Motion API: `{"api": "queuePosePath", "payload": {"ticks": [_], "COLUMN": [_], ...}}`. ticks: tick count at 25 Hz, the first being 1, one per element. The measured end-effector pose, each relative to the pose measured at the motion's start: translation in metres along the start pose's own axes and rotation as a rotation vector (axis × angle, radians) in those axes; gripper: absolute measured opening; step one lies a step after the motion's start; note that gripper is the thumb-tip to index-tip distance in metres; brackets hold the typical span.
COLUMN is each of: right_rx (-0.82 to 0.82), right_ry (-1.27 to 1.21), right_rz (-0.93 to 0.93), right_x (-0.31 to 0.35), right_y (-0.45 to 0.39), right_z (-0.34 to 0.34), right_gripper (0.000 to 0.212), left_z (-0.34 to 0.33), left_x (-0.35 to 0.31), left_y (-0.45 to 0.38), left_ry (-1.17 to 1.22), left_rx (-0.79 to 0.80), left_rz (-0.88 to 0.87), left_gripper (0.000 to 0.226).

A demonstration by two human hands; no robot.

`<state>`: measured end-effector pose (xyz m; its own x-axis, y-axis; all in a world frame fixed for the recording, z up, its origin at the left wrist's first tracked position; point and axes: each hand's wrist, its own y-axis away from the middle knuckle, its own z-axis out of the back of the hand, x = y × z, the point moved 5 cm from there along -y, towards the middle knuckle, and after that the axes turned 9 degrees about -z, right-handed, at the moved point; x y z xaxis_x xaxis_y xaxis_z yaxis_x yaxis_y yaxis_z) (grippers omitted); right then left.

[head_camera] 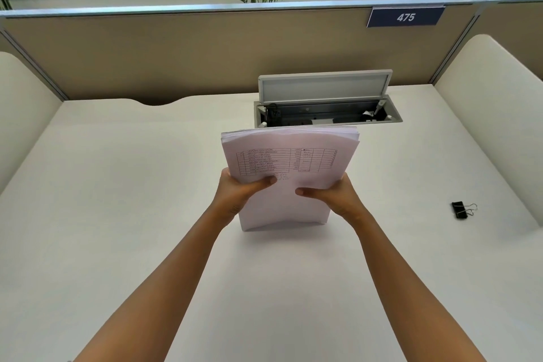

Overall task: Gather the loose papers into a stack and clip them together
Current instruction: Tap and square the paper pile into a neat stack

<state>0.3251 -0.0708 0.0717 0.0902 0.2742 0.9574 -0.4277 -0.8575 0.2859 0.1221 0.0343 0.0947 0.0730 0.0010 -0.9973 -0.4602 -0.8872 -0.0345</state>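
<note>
A stack of white papers [291,156] stands upright on its bottom edge on the white desk [117,185], with a printed table on the sheet facing me. My left hand [241,189] grips the stack's left side, thumb on the front. On the right side, my right hand [332,194] holds it the same way. The top edges of the sheets are slightly uneven. A black binder clip [461,210] lies on the desk to the right, apart from both hands.
An open cable box [326,110] with its lid raised sits in the desk just behind the papers. Beige partition walls enclose the desk at the back and both sides. A sign reading 475 [405,17] hangs at the back right.
</note>
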Motion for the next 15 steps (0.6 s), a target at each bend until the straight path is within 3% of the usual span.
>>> {"api": "queuePosePath", "payload": {"ticks": [15], "right_rx": [-0.047], "right_ry": [0.029], "right_rz": [-0.020], "right_x": [-0.0109], "right_y": [0.0088], "right_z": [0.0004], "right_gripper": [0.050], "left_z": [0.0017], "left_x": [0.0087], "left_y": [0.0107], "left_ry": [-0.022], "left_rx": [0.079], "left_rz": [0.055], "left_gripper": [0.044]}}
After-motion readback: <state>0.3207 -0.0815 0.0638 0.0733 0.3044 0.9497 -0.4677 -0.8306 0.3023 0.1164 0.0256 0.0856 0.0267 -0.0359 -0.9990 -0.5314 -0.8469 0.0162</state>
